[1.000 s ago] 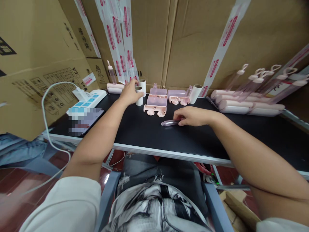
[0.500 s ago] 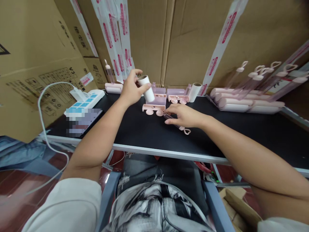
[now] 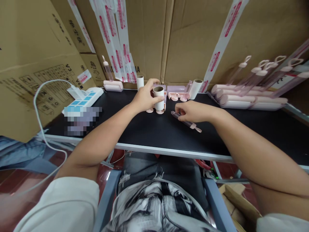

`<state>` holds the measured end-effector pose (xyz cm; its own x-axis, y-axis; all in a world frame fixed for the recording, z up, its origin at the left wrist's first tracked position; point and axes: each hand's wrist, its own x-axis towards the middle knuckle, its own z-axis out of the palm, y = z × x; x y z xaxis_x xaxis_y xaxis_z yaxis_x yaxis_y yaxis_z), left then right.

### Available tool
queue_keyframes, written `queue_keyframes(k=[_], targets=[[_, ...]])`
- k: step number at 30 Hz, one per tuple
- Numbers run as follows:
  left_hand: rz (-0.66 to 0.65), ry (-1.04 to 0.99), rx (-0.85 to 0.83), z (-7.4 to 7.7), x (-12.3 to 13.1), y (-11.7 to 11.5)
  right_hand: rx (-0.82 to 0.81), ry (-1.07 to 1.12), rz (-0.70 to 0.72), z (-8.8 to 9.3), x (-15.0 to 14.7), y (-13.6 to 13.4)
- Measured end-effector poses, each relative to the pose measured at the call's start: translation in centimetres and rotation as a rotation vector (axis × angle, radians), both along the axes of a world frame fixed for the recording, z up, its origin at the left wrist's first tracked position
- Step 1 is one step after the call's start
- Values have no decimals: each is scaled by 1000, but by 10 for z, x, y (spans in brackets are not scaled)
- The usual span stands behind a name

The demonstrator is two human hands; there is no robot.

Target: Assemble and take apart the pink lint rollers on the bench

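My left hand is wrapped round a white paper roll, held upright in front of a pink plastic holder on the black table. My right hand rests on the table with its fingers closed on a clear tube handle with a pink end, which lies slanted on the tabletop. A second white roll stands behind my left hand near the cardboard wall.
Another roll and pink holders stand at the back. Pink cases and long clear handles lie at the right. A white power strip with its cable sits at the left. Cardboard boxes wall the table.
My left hand has carried the white roll from the back of the table to the pink holder and turned it upright. My right hand has swung the clear handle round to a slant.
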<state>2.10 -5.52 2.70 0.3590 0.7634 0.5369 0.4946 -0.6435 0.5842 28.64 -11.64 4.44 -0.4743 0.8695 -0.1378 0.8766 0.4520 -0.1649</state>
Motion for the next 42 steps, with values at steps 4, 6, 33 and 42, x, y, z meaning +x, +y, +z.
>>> queue_keyframes(k=[4,6,33,42], targets=[[-6,17,-25,-3,5,-1,-12,6,-14,0,0,0],[-12,24,-28,-4,6,-2,-11,14,-18,1,0,0],[43,65,-36,0,7,-4,76,126,-6,-1,2,2],[10,90,-46,-7,10,-2,67,112,8,0,2,2]])
